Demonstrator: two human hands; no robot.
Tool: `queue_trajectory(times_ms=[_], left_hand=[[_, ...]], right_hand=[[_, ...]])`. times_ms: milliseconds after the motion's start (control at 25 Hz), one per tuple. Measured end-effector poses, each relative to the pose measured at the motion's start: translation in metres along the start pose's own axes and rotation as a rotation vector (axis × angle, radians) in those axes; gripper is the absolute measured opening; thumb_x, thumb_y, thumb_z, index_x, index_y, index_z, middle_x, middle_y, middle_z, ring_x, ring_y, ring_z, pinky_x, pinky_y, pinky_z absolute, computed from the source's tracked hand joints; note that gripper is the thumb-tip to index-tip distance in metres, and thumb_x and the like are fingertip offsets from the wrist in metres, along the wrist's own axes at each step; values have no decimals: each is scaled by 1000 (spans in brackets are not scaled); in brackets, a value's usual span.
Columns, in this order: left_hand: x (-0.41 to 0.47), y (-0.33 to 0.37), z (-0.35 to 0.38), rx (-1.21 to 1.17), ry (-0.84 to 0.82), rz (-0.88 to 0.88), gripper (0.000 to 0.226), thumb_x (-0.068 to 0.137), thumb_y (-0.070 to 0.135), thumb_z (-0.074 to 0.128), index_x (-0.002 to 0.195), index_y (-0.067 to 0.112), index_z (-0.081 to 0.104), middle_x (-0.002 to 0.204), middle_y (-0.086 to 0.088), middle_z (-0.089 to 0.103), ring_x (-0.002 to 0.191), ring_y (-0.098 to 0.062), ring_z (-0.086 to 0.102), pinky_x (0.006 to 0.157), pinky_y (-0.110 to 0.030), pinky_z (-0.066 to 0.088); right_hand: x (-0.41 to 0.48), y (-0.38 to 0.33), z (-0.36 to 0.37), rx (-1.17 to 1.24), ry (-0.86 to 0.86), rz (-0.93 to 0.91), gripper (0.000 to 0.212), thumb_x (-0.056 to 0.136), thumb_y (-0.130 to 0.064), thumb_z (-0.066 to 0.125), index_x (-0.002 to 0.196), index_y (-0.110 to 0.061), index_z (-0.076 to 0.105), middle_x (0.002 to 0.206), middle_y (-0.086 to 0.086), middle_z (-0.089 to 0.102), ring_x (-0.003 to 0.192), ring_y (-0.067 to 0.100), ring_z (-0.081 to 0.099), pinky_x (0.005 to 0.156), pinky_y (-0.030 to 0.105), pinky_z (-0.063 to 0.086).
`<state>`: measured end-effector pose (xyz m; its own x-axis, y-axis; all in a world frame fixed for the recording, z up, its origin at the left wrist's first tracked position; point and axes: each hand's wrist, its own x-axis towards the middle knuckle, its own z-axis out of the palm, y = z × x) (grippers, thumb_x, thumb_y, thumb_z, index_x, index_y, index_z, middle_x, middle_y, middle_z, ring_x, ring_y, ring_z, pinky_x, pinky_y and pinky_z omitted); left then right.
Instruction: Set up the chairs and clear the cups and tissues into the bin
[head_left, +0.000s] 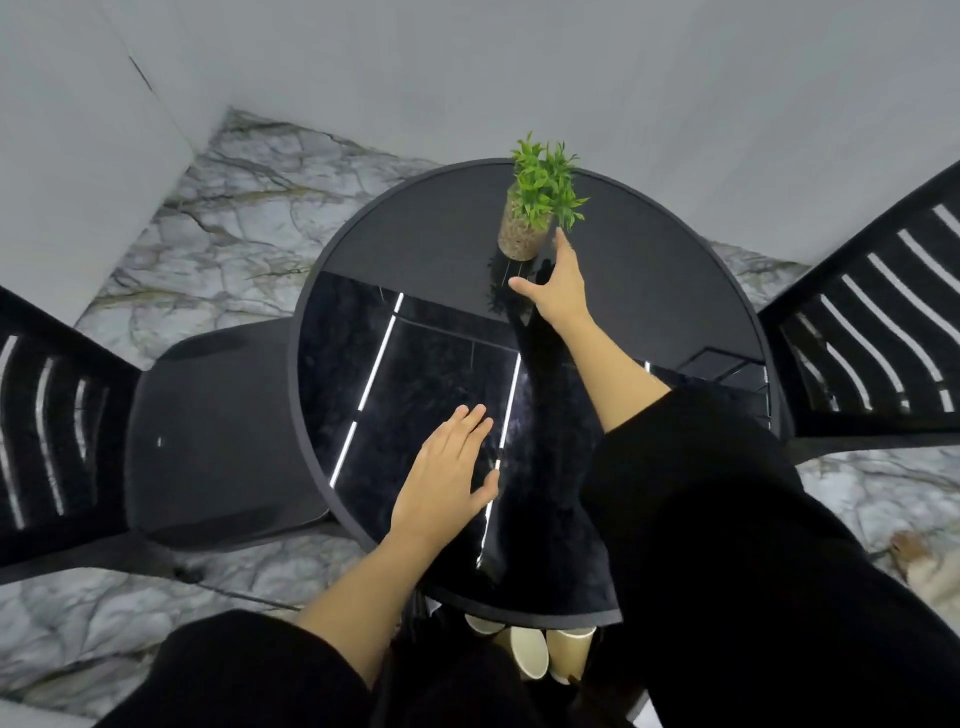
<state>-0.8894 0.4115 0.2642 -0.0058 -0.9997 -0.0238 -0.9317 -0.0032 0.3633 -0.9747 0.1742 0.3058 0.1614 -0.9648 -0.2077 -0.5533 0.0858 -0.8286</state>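
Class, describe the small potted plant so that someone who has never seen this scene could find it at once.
Start at the round black glossy table between two black slatted chairs. On its far side, just beyond the right hand, stands the potted plant. It is the only green thing there: leafy sprigs in a speckled tan pot, and nothing else stands on the tabletop.

Plant (540, 208) on table (415, 249) far side; chairs (218, 431) (872, 332) left, right; cups (530, 652) below near edge.
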Motion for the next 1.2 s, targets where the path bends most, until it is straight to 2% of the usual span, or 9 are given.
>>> queue_trajectory(times_ms=[320,480,600,680,760,800,920,1080,1200], left_hand=[[-1,-1,3,1,-3,-10,57,84,43,38,131,12,46,140,-2,52,132,-18,45,106,-35,40],[-1,1,-1,4,-18,-15,57,83,43,38,130,12,48,139,-2,53,132,-19,45,106,-35,40],[-1,2,-1,-51,0,-9,59,84,43,35,133,11,44,144,-3,47,137,-19,38,111,-33,30],[-2,2,-1,-109,1,-12,61,84,43,33,136,11,41,147,-4,43,140,-19,32,114,-35,27],[-3,3,-1,-115,7,-7,61,84,42,33,136,10,41,147,-5,42,140,-20,31,115,-36,29],[-3,3,-1,-118,8,-10,60,84,41,34,135,10,42,146,-6,43,140,-20,33,114,-36,30],[-1,1,0,-87,24,-4,59,84,41,36,133,10,45,144,-7,46,138,-21,37,112,-36,34],[-1,1,1,-88,34,-1,59,83,41,36,132,10,46,144,-7,47,137,-22,38,112,-38,36],[-1,1,-2,-127,22,-12,60,84,42,35,134,11,43,146,-5,43,139,-21,34,114,-37,32]], right_hand=[[47,-17,-8,98,15,20,69,72,-14,78,131,-8,42,135,13,52,125,27,48,106,37,39],[22,-14,-16,158,72,-4,67,70,-11,80,127,-9,46,129,12,57,119,24,52,103,34,41],[-15,-7,-27,198,67,-22,67,69,-8,79,127,-9,46,121,6,60,107,15,54,101,30,43],[-49,0,-37,218,61,-47,66,70,-6,79,127,-10,46,110,-3,60,100,9,56,97,22,45],[-86,10,-46,215,53,-54,64,70,-4,78,125,-11,47,103,-8,60,92,1,58,86,4,44],[-103,18,-48,195,47,-51,64,70,-4,79,125,-12,47,104,-8,60,92,2,58,82,1,43],[-140,41,-49,189,24,-34,63,68,-4,80,123,-14,49,107,-5,61,99,8,59,89,14,43],[-151,49,-41,185,6,-39,61,66,-8,81,111,-35,50,101,-21,61,90,-17,58,87,7,43],[-151,43,-38,192,15,-47,61,68,-12,80,110,-42,46,106,-15,61,99,-6,58,92,11,41]])
